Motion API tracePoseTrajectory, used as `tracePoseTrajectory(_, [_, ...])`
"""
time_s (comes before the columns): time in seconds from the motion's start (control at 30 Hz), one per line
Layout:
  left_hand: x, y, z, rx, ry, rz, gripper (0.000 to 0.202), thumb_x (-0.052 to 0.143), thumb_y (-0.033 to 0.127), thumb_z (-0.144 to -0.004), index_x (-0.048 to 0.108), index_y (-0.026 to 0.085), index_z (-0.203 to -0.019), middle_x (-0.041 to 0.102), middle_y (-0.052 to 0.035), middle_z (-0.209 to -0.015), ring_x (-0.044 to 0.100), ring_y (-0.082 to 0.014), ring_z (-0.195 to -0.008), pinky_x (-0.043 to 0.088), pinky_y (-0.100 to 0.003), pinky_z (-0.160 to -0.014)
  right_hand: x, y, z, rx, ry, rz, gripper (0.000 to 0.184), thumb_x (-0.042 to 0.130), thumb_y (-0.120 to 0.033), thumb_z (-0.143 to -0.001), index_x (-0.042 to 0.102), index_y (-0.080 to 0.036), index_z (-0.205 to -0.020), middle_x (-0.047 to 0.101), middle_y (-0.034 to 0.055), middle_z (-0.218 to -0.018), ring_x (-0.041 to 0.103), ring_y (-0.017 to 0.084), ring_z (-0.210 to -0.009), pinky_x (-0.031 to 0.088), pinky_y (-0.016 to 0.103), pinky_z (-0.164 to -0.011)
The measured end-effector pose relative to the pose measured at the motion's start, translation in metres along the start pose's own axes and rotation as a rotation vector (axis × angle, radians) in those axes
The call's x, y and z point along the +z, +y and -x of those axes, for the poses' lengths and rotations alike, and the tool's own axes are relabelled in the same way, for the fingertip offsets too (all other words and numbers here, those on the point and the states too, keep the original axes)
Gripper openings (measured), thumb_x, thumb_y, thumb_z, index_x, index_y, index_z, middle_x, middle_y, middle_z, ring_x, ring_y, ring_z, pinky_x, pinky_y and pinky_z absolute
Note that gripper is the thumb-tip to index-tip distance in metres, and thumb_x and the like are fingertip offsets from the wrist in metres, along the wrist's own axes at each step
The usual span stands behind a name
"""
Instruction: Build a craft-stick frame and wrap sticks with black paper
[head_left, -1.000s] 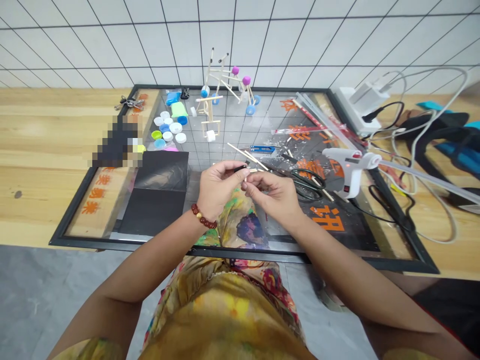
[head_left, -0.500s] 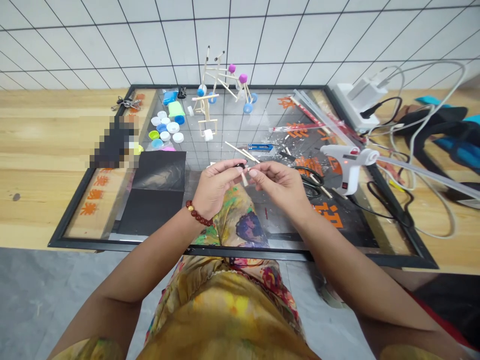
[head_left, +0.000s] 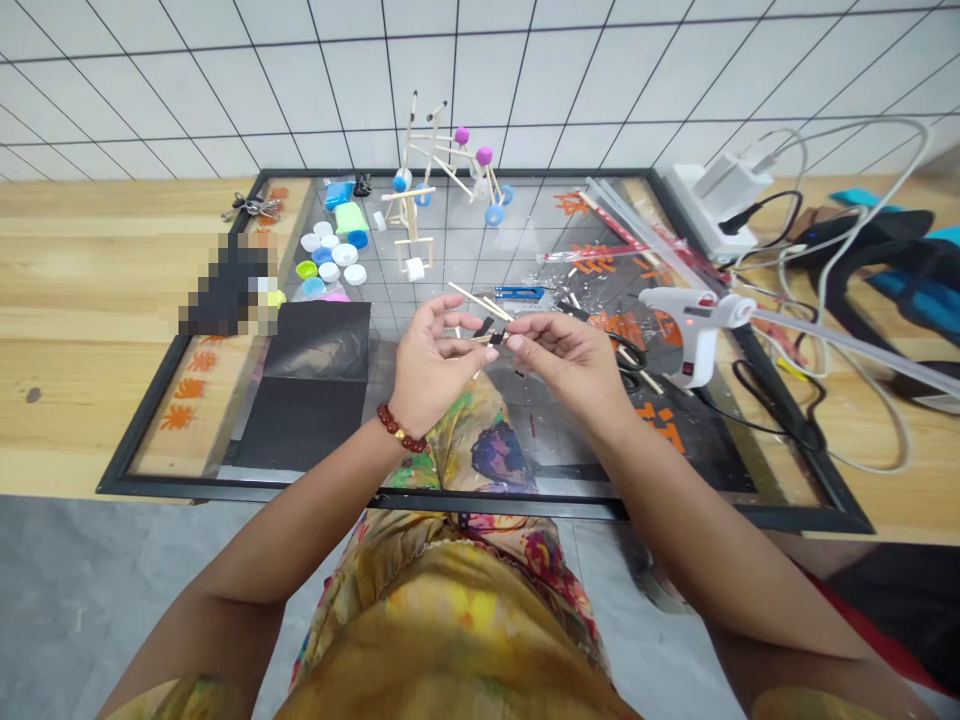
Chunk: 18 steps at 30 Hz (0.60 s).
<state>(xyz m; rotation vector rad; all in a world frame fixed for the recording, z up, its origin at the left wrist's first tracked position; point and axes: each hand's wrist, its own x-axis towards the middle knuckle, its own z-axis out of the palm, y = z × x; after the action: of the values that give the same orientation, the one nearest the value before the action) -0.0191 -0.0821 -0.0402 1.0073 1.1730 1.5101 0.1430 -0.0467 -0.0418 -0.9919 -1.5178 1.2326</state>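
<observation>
In the head view, a small wooden stick with a black piece on it is between my hands, above the glass tabletop. My right hand pinches its right end between thumb and forefinger. My left hand has its fingers spread around the other side, and its thumb tip is close to the black piece. A dark strip shows near my left fingertips; what it is attached to is partly hidden. Just beyond lie loose wooden sticks and a blue utility knife.
A stick model with blue and pink round parts stands at the back. Bottle caps and black sheets lie left. A white glue gun, clear tubes, cables and a power strip occupy the right. A black frame edges the glass.
My left fingers have let go of their pinch on the black piece and spread apart. The small stick has turned closer to level, and my right hand still pinches it.
</observation>
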Motion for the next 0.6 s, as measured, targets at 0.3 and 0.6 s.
tracePoseTrajectory(0.3, [-0.008,-0.005,0.006,0.442,-0.005,-0.511,0.056,0.07,0.012,-0.077,0.055,0.028,-0.129,0.07,0.003,-0.082,0.066,-0.0173,-0.086,0.047,-0.032,-0.092,-0.001,-0.001,-0.002,0.112,-0.023,-0.103,0.024,0.083,-0.034,-0.064,0.072,-0.019,-0.079,0.069,-0.0004,-0.07,0.057,0.01,-0.058,0.05,0.024,-0.057])
tracePoseTrajectory(0.6, [-0.012,-0.005,0.004,0.612,-0.185,-0.744,0.033,0.058,0.027,-0.091,0.066,0.029,-0.123,0.075,-0.0024,-0.087,0.068,-0.0228,-0.092,0.031,-0.045,-0.114,0.005,0.001,-0.001,0.159,-0.08,-0.155,0.032,0.089,-0.042,-0.057,0.071,-0.02,-0.072,0.071,0.0001,-0.071,0.062,0.013,-0.063,0.055,0.028,-0.063])
